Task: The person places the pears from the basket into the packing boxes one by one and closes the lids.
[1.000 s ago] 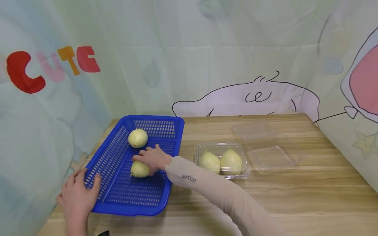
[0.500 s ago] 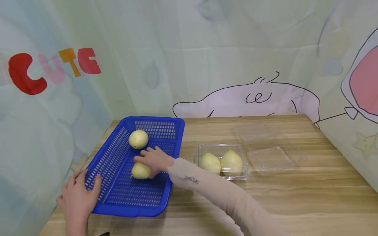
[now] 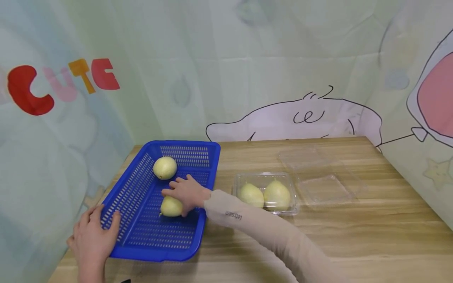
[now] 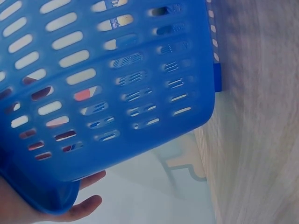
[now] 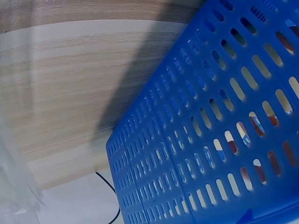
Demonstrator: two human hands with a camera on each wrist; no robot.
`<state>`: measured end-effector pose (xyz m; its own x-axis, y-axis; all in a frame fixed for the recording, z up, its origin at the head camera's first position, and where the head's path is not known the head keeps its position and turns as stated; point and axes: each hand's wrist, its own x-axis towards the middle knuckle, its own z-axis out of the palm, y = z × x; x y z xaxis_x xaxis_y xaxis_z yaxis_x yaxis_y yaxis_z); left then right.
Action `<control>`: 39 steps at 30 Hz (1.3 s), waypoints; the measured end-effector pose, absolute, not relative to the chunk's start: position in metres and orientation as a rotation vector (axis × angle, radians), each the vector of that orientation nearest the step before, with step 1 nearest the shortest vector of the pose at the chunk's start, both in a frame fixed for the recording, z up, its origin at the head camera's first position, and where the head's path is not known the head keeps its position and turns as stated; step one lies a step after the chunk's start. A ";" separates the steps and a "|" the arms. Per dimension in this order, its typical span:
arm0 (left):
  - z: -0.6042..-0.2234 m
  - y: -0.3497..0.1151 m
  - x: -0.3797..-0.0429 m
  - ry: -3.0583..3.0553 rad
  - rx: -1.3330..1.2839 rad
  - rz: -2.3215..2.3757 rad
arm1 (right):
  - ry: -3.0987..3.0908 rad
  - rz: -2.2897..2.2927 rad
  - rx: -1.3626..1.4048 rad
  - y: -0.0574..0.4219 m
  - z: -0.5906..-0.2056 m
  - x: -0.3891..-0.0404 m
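Note:
A blue plastic basket (image 3: 141, 253) with slotted walls stands on the left of the table. My left hand (image 3: 94, 232) grips its near left rim; in the left wrist view, fingers (image 4: 86, 208) show below the rim's edge. Inside the basket, my right hand (image 3: 189, 192) holds a pale yellow-green pear (image 3: 171, 206), its stem pointing left and its far side hidden by the hand. A second pear (image 3: 164, 168) lies farther back in the basket. In the right wrist view the basket wall (image 5: 187, 135) hides the right hand's grip.
A clear plastic box (image 3: 291, 179) with two pears (image 3: 277, 195) stands right of the basket, partly behind my right sleeve (image 3: 262, 228). Beyond it lies another clear container (image 3: 323, 188), opened out on the wooden table (image 3: 382, 236). Printed curtains close off the back and sides.
My right hand and the pear have shifted slightly right and nearer within the basket. My left hand keeps its hold on the rim.

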<state>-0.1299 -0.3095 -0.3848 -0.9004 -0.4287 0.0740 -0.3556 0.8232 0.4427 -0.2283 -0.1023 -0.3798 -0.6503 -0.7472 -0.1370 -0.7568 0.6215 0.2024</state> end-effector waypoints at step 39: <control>-0.386 -0.311 -0.128 -2.825 0.612 -0.630 | 2.866 0.268 -1.245 -0.074 -0.357 -0.220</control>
